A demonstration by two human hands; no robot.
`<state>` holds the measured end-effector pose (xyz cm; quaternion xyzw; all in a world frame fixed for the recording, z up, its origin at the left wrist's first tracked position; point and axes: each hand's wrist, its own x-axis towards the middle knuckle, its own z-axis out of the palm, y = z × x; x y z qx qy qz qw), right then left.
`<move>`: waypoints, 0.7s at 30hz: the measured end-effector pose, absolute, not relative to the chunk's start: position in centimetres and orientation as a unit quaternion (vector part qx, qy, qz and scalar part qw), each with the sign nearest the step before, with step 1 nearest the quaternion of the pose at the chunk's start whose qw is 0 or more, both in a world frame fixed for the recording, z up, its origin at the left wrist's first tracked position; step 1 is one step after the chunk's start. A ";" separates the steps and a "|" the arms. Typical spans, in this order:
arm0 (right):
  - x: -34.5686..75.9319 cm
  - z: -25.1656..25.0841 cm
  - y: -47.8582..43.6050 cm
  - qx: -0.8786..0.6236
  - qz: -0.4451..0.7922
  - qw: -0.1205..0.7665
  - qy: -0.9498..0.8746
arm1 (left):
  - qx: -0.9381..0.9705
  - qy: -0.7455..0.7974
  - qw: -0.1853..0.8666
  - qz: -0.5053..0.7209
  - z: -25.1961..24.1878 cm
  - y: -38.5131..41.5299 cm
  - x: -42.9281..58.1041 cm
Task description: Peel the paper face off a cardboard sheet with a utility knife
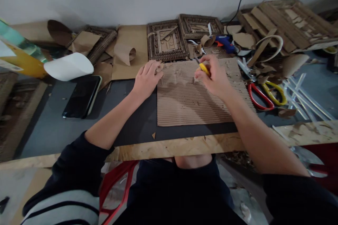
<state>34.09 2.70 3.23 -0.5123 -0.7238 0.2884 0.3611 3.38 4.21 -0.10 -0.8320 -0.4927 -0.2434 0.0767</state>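
Corrugated sheet (195, 105) lies flat at the centre of the dark surface (52, 126). Left grip (146, 77) rests on its upper left corner, fingers bent; whether they pinch anything cannot be told. Right grip (215, 77) is closed around a yellow tool (204, 68) at the sheet's upper edge. Scissors (264, 93) lie just to the right.

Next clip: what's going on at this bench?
A seated person works on a corrugated cardboard sheet lying on the dark table. The left hand rests on the sheet's upper left corner, fingers curled at its edge. The right hand grips a small yellow tool over the sheet's upper middle, where the surface looks torn. Red and yellow scissors lie untouched to the right.
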 end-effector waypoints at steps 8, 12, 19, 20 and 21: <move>32.7 4.4 5.3 -0.464 -0.046 0.107 -0.878 | -0.835 -0.501 0.088 -0.210 -0.2 4.6 3.0; 32.2 3.5 4.9 -0.485 -0.060 0.125 -0.864 | -0.844 -0.499 0.080 -0.181 -0.1 4.9 3.0; 32.8 1.7 4.8 -0.488 -0.007 0.165 -0.857 | -0.857 -0.477 0.061 -0.188 -0.3 5.0 2.9; 32.9 1.7 4.9 -0.486 0.000 0.169 -0.857 | -0.858 -0.476 0.055 -0.188 -0.3 5.0 2.9; 33.0 1.6 5.0 -0.485 0.006 0.173 -0.857 | -0.857 -0.477 0.049 -0.191 -0.3 4.9 2.9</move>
